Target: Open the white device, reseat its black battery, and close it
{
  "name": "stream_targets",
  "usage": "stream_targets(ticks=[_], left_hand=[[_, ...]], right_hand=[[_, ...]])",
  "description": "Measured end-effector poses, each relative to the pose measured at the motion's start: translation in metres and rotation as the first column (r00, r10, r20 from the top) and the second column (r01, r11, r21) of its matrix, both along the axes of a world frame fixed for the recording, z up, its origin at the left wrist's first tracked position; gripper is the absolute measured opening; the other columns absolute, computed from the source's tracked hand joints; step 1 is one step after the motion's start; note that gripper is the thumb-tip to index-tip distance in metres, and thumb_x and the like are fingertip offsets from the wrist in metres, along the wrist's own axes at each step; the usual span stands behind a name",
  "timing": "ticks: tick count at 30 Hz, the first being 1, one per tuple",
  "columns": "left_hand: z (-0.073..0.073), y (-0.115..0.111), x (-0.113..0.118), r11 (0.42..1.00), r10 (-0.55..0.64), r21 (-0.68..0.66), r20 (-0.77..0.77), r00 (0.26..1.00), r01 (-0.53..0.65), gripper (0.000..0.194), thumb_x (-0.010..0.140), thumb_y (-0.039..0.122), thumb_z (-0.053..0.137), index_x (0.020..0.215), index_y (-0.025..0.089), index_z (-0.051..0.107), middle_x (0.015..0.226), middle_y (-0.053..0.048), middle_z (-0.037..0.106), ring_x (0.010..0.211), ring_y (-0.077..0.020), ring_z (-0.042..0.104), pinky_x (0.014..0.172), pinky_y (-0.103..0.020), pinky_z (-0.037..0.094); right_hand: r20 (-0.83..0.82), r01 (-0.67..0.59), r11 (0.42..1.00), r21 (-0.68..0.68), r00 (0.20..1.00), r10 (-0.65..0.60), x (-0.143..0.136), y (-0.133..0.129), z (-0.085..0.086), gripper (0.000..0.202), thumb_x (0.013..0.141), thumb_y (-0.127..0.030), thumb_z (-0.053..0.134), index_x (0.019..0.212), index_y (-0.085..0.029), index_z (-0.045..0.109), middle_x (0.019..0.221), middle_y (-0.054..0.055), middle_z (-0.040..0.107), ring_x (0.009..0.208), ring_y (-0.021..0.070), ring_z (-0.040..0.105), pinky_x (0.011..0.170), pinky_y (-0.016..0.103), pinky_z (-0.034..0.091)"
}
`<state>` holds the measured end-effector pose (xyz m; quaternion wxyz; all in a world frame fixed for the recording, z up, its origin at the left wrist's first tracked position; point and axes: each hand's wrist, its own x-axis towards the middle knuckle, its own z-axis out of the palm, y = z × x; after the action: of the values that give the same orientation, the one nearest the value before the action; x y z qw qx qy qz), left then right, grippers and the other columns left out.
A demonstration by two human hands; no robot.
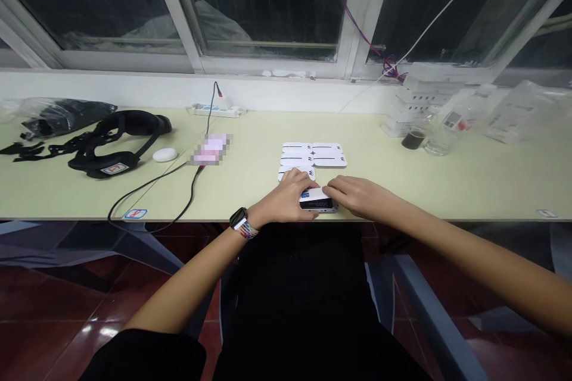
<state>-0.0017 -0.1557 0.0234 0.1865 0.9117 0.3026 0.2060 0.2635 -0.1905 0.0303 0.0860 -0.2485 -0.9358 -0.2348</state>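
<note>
A white power bank [314, 196] with a black printed face and a small blue label lies at the table's front edge. My left hand [286, 196] is closed around its left end, fingers behind and thumb in front. At its right end, the fingers of my right hand [351, 193] are pressed together on the top corner. Just behind are several flat white rounded pieces [329, 159] in two columns, each with a black line and a W-like mark. The nearest one [290, 173] is partly covered by my left fingers.
Left on the table [250, 172] are a black headset [107, 155], a white mouse-shaped object [165, 155], a blurred phone-like object [210, 150] and a loose black cable [192, 196]. A power strip [218, 111] sits at the wall. Bottles [442, 140] and a white basket [415, 101] stand right.
</note>
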Motion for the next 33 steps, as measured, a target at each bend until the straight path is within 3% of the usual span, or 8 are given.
stream_targets(ticks=[4, 8, 11, 13, 16, 24, 29, 33], left_hand=[[-0.004, -0.001, -0.001, 0.998, 0.045, -0.048, 0.027, 0.999, -0.044, 0.061, 0.081, 0.046, 0.087, 0.134, 0.025, 0.065, 0.12, -0.008, 0.065, 0.123, -0.0365, 0.052, 0.107, -0.052, 0.048], [-0.008, -0.002, -0.001, 0.988, 0.14, -0.071, 0.065, 0.988, -0.136, 0.081, 0.077, 0.048, 0.092, 0.145, 0.025, 0.055, 0.128, -0.01, 0.064, 0.125, -0.038, 0.051, 0.109, -0.053, 0.048], [-0.009, -0.002, -0.001, 0.988, 0.148, -0.057, 0.065, 0.987, -0.144, 0.079, 0.076, 0.047, 0.093, 0.141, 0.024, 0.055, 0.126, -0.01, 0.066, 0.124, -0.038, 0.051, 0.109, -0.053, 0.048], [-0.008, -0.002, -0.001, 0.987, 0.151, -0.059, 0.064, 0.987, -0.147, 0.075, 0.076, 0.047, 0.093, 0.137, 0.024, 0.057, 0.126, -0.01, 0.066, 0.125, -0.0378, 0.051, 0.108, -0.053, 0.048], [-0.007, -0.003, -0.001, 0.988, 0.148, -0.058, 0.059, 0.987, -0.144, 0.071, 0.078, 0.047, 0.092, 0.135, 0.023, 0.058, 0.13, -0.011, 0.064, 0.127, -0.0379, 0.051, 0.109, -0.053, 0.049], [-0.005, -0.007, -0.006, 0.992, 0.121, 0.026, 0.022, 0.992, -0.122, 0.068, 0.082, 0.048, 0.09, 0.138, 0.023, 0.059, 0.13, -0.011, 0.067, 0.128, -0.0388, 0.05, 0.11, -0.054, 0.048], [-0.002, -0.011, -0.016, 0.989, 0.145, 0.024, 0.018, 0.989, -0.145, 0.07, 0.084, 0.047, 0.088, 0.143, 0.022, 0.058, 0.132, -0.011, 0.067, 0.131, -0.0394, 0.049, 0.112, -0.055, 0.045], [0.0, -0.013, -0.016, 0.989, 0.146, -0.041, 0.034, 0.989, -0.145, 0.066, 0.084, 0.042, 0.088, 0.141, 0.025, 0.059, 0.13, -0.009, 0.067, 0.13, -0.038, 0.05, 0.113, -0.055, 0.045]], right_hand=[[-0.261, -0.022, 0.995, -0.093, 0.965, -0.003, 0.006, 0.002, -0.007, 0.029, 0.108, -0.006, 0.042, 0.116, -0.016, 0.068, 0.102, 0.012, 0.072, 0.083, 0.024, 0.067, 0.068, 0.036, 0.053], [-0.6, -0.031, 0.928, -0.372, 0.771, -0.215, 0.021, 0.005, -0.008, 0.021, 0.111, -0.022, 0.048, 0.11, -0.021, 0.069, 0.107, 0.012, 0.071, 0.09, 0.0247, 0.071, 0.076, 0.039, 0.059], [-0.656, -0.092, 0.749, -0.656, 0.561, -0.505, 0.036, 0.013, -0.01, 0.02, 0.108, -0.036, 0.058, 0.1, -0.022, 0.07, 0.089, 0.007, 0.071, 0.078, 0.0235, 0.071, 0.072, 0.04, 0.059], [-0.6, -0.167, 0.598, -0.784, 0.449, -0.662, 0.045, 0.019, -0.012, 0.019, 0.101, -0.037, 0.066, 0.111, -0.021, 0.071, 0.087, 0.005, 0.074, 0.073, 0.0227, 0.071, 0.07, 0.04, 0.06], [-0.524, -0.18, 0.494, -0.851, 0.366, -0.769, 0.052, 0.029, -0.015, 0.037, 0.091, -0.031, 0.073, 0.126, -0.02, 0.07, 0.084, 0.004, 0.075, 0.072, 0.022, 0.07, 0.067, 0.037, 0.057], [-0.391, 0.072, 0.476, -0.877, 0.469, -0.792, 0.043, 0.044, -0.006, 0.042, 0.089, -0.028, 0.071, 0.13, -0.018, 0.073, 0.071, -0.002, 0.063, 0.066, 0.0198, 0.064, 0.068, 0.036, 0.048], [-0.405, 0.183, 0.534, -0.826, 0.465, -0.787, 0.035, 0.043, -0.007, 0.052, 0.088, -0.03, 0.071, 0.138, -0.019, 0.067, 0.081, 0.002, 0.07, 0.075, 0.0227, 0.065, 0.071, 0.037, 0.046], [-0.382, 0.191, 0.5, -0.845, 0.441, -0.812, 0.034, 0.043, -0.007, 0.046, 0.086, -0.033, 0.072, 0.13, -0.021, 0.061, 0.082, 0.002, 0.072, 0.078, 0.0243, 0.067, 0.071, 0.037, 0.046]])
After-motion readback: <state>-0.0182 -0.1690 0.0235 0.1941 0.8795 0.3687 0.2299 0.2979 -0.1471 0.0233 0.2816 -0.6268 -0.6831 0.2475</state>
